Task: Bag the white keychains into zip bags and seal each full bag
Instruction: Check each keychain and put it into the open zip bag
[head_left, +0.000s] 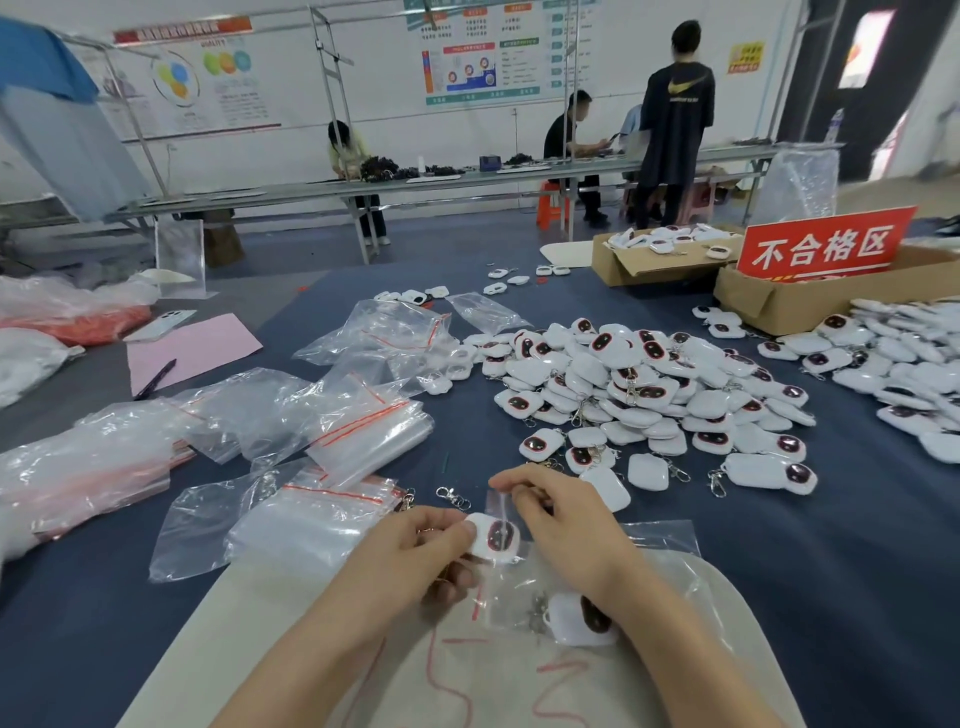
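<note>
My left hand (415, 551) pinches a white keychain (493, 538) with a dark oval face, at the mouth of a clear zip bag (524, 587). My right hand (561, 525) pinches the bag's upper edge just above the keychain. Inside the bag, under my right wrist, lies another white keychain (576, 621). A big heap of white keychains (644, 389) lies on the blue table to the upper right. Empty zip bags with red seal lines (358, 431) are piled to the left.
A beige board with red marks (467, 675) lies under my arms. Two cardboard boxes (769, 306) and a red sign (823, 244) stand at the far right. A pink sheet and pen (192, 348) lie at left. People work at a long bench behind.
</note>
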